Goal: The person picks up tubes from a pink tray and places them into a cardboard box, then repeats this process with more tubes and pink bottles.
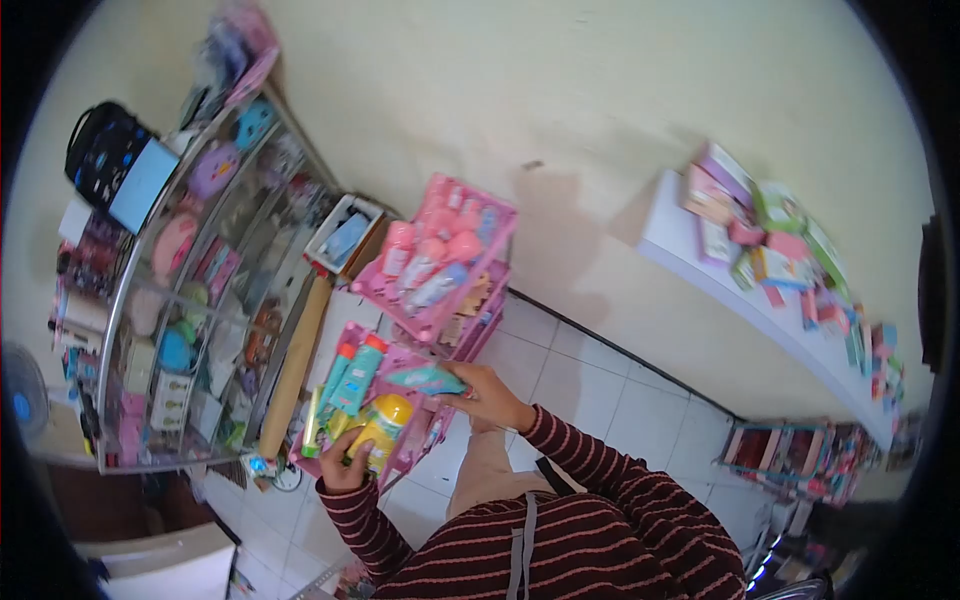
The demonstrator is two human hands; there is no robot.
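Note:
My right hand [492, 398] is closed around one end of a teal packet or tube [426, 378], above the right side of a pink basket [405, 465]. My left hand [344, 462] is at the basket's near left side, its fingers curled against a yellow bottle [386, 420] with a rounded cap. Beside that bottle, teal bottles with orange caps [358, 382] lie in the basket. A slim yellow-green item [312, 424] lies along the left edge. The label on the teal item is too small to read.
A higher pink basket [375, 290] holds pink and blue bottles. At left stands a glass display cabinet [115, 350] with a long cardboard piece [297, 370] beside it. An open box [345, 235] stands behind. A wall shelf [660, 225] at right bears several small boxes.

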